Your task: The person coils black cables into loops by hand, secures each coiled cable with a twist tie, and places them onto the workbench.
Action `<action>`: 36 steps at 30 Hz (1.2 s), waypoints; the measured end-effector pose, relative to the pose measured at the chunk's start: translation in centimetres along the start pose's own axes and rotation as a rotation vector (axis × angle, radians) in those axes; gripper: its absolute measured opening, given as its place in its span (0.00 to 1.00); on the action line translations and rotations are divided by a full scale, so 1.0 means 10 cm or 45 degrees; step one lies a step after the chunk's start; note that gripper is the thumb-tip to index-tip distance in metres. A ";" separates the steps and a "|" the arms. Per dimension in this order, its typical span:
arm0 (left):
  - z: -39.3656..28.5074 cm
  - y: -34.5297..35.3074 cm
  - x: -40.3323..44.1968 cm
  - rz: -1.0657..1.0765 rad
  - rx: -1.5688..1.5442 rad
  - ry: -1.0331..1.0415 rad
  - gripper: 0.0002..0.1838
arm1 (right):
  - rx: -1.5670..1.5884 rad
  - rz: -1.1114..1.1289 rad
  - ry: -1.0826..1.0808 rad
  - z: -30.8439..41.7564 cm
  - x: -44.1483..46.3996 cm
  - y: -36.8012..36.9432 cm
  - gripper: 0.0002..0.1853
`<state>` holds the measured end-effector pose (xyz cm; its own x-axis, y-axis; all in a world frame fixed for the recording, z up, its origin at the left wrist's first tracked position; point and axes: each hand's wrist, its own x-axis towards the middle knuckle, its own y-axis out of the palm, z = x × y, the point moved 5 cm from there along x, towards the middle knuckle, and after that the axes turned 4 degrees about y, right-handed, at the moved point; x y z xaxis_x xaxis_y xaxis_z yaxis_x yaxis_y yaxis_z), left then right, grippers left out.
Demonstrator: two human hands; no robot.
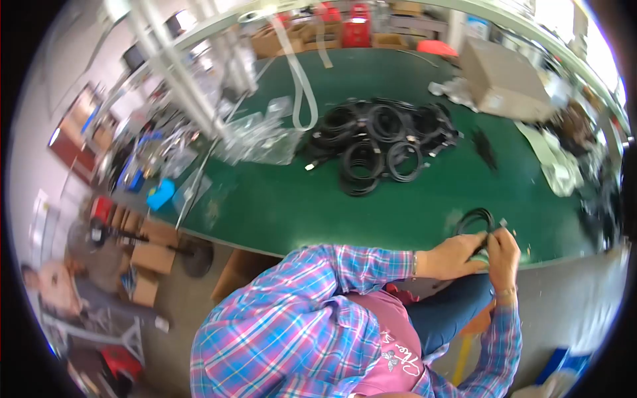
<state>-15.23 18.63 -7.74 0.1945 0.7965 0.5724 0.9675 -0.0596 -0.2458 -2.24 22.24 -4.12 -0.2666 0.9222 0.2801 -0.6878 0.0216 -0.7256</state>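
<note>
A coiled black cable [475,215] is held at the front edge of the green table, toward the right. Around the lower left part of this coil, the fingers of my left hand [454,257] are closed. My right hand [504,257] pinches the coil's right side, close beside the left hand. A small light connector end shows by the right fingertips. Farther back on the table lies a pile of coiled black cables [363,161], some with white connector ends.
Clear plastic bags [265,140] lie left of the pile, below a hanging white strap [298,86]. A cardboard box [504,79] stands at the back right. Black ties [484,147] lie right of the pile. A person [56,285] sits at the far left.
</note>
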 end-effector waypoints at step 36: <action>0.80 -0.98 0.45 0.196 0.164 0.284 0.05 | 0.333 0.565 -0.214 0.35 0.21 0.67 0.08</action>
<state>-25.15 27.58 -9.03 0.3820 0.6313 0.6749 0.8980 -0.0811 -0.4324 -9.80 22.99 -6.20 -0.6596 0.7456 0.0947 -0.6239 -0.4729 -0.6222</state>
